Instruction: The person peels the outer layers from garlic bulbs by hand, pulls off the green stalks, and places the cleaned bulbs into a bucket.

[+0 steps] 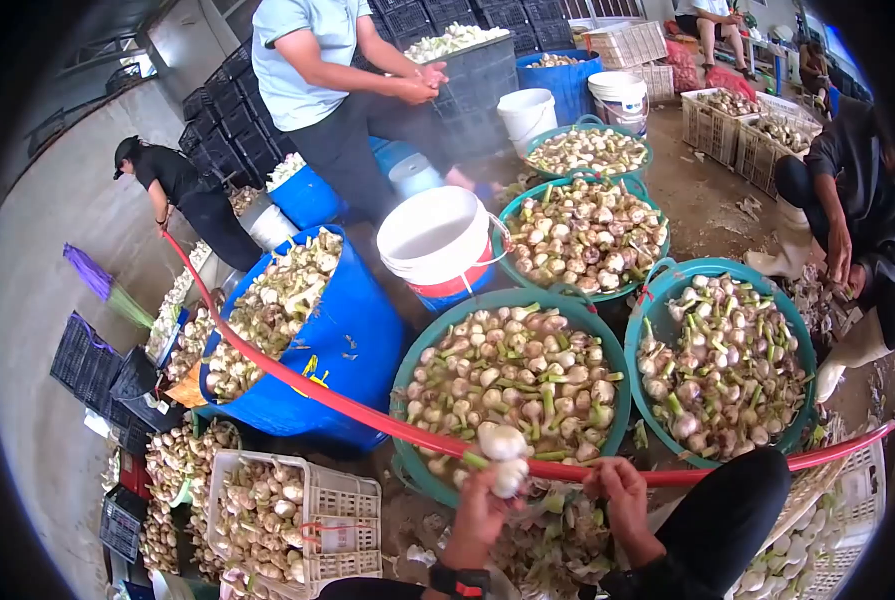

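Observation:
My left hand, with a dark watch at its wrist, is closed on white garlic bulbs whose short green stem shows by the fingers. Across from it my right hand is pinched; what lies between its fingertips, if anything, I cannot make out. Just beyond both hands a red hose crosses the view. Behind the hose stand a green tub of garlic in water and a second green tub to its right. Peeled husks and leaves lie below, between my hands.
A white crate of garlic stands at lower left, another crate at lower right. A large blue barrel and a white bucket stand beyond. One person is ahead, another sits at right, and a third bends at left.

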